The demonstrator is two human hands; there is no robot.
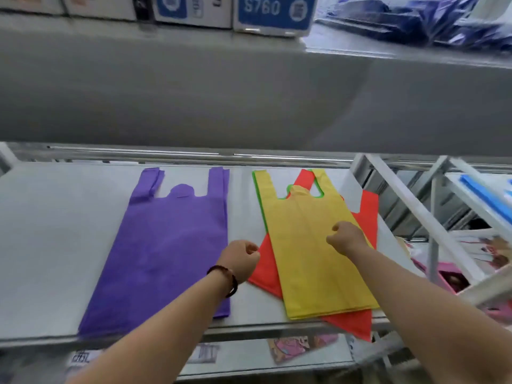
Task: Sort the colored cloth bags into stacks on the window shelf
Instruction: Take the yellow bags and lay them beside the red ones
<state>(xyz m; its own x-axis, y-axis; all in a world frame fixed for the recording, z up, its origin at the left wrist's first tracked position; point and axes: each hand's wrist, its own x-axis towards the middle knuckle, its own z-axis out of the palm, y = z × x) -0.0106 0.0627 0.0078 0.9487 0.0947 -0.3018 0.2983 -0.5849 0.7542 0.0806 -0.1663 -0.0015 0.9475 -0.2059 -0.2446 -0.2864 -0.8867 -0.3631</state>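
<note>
Below the front edge of the shelf (55, 245), printed packages (302, 346) lie on a lower level, blurred. Both forearms reach forward over the shelf. The left hand (240, 259), with a dark bead bracelet (225, 278) on its wrist, is curled into a loose fist above the gap between the purple bag (166, 250) and the red bag (266, 270); whether its fingertips pinch the red bag's edge I cannot tell. The right hand (346, 236) is likewise curled, knuckles up, over the yellow bag (313, 259); whether it grips the cloth cannot be told.

The purple bag lies flat alone, handles pointing away. To its right, apart from it, the yellow bag lies on top of the red bag, which sits askew beneath, its corners sticking out left, right and over the shelf's front edge. A green edge (261, 206) shows along the yellow bag's left side.

Farther off, white-and-blue boxes (274, 12) and dark blue bags (410, 20) sit on an upper ledge.
</note>
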